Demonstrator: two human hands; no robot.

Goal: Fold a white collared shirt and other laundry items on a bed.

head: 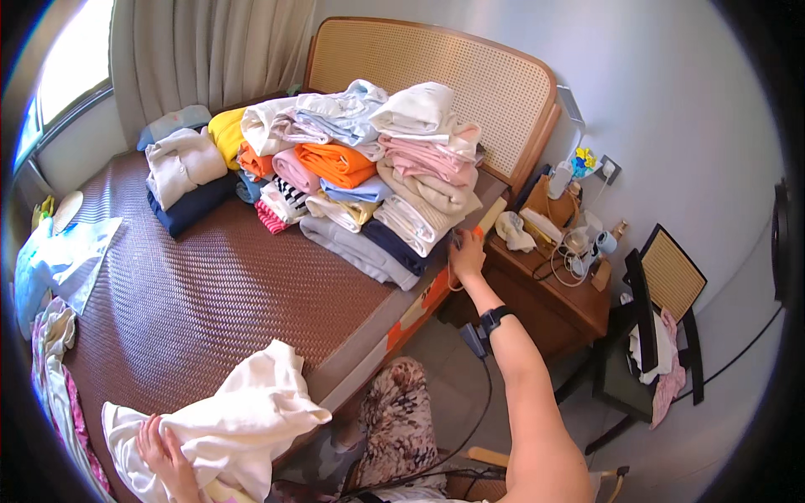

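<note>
My left hand [165,454] rests on top of a crumpled white knit garment [236,412] at the bed's near edge. Its fingers lie over the cloth rather than visibly round it. My right arm, with a black band [495,317] at the wrist, stretches to the bed's right edge. There my right hand [466,254] bends its fingers at a small dark item, mostly hidden, with a pale cord [450,280] hanging below. Just left of that hand stand stacked folded clothes: a navy piece [396,244], a grey one [358,248], white ones [409,223] and pink ones [431,157].
A brown woven mat [251,295] covers the bed, below a cane headboard [427,63]. The wooden nightstand [566,302] bears cables and small items. A dark chair [619,386] holds clothes. A black cable [487,390] runs past my right arm.
</note>
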